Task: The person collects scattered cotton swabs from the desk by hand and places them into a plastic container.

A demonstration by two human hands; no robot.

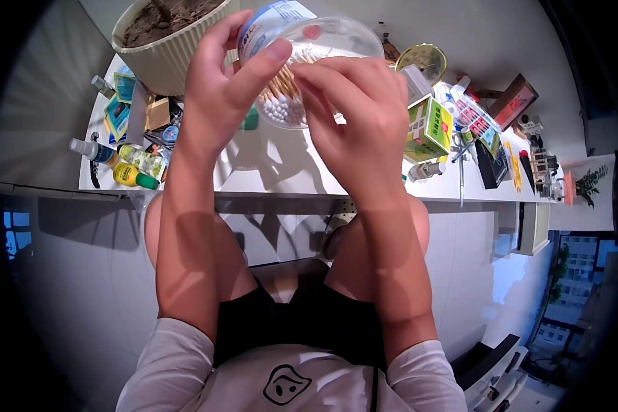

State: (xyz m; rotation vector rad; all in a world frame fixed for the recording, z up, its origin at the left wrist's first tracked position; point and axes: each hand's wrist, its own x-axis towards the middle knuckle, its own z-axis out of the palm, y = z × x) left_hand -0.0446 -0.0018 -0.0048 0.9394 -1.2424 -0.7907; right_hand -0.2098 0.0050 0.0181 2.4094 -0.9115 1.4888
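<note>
My left hand (220,86) grips a clear round plastic tub (357,41) from its left side, thumb over the rim, and holds it tilted above the desk. A blue and white label (268,26) shows on the tub's wall. Inside lie many cotton swabs (281,106) with white tips and light brown sticks. My right hand (364,117) reaches into the mouth of the tub, thumb and fingers closed in a pinch at the swab sticks. Its fingertips are partly hidden, so how many swabs they hold is unclear.
A ribbed white pot (178,58) with soil stands at the back left. Bottles (134,175) lie at the desk's left edge. On the right are a green box (429,129), a small clear bottle (426,170), a black box (491,165) and a round gold-rimmed lid (422,62).
</note>
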